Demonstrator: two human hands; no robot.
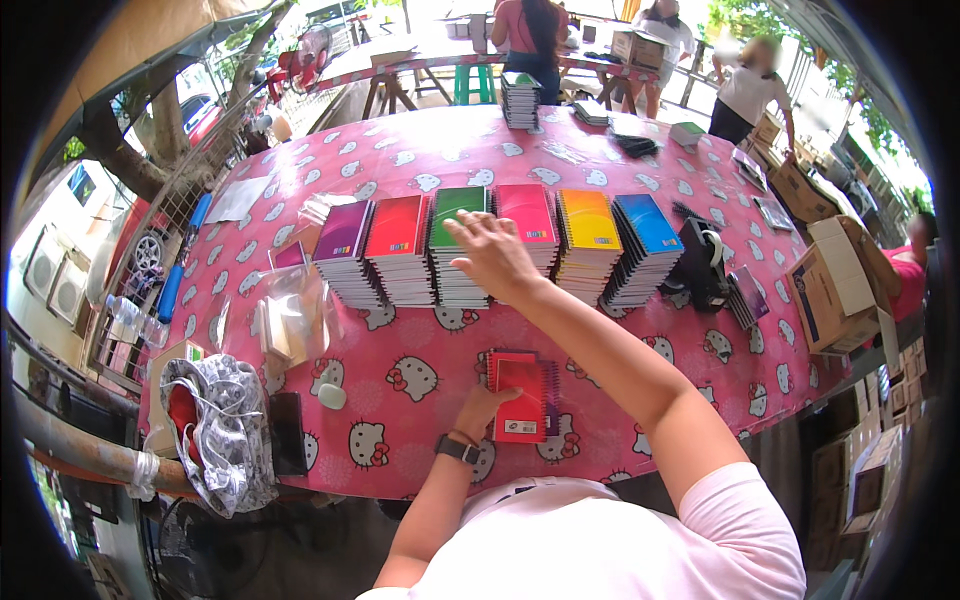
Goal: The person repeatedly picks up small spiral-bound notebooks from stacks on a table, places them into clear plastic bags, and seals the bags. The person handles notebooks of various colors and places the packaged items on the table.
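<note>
My left hand (484,408), a dark watch on its wrist, grips a small red spiral notebook (519,405) near the table's front edge, thumb on its cover. A purple spiral notebook (552,400) shows partly from under it. Farther out, my right hand (497,255) reaches over the stack of green notebooks (459,203) with fingers spread, at its top cover. Whether it touches, I cannot tell. In the same row stand stacks of purple (343,233), red (395,226), pink-red (526,209), yellow (589,219) and blue notebooks (648,224).
A black tape dispenser (700,265) stands right of the row. Clear plastic bags (290,320), a white mouse-shaped object (332,397), a dark phone (287,434) and a grey patterned bag (225,430) lie left. An open cardboard box (835,285) is at right. People stand beyond the pink table (400,460).
</note>
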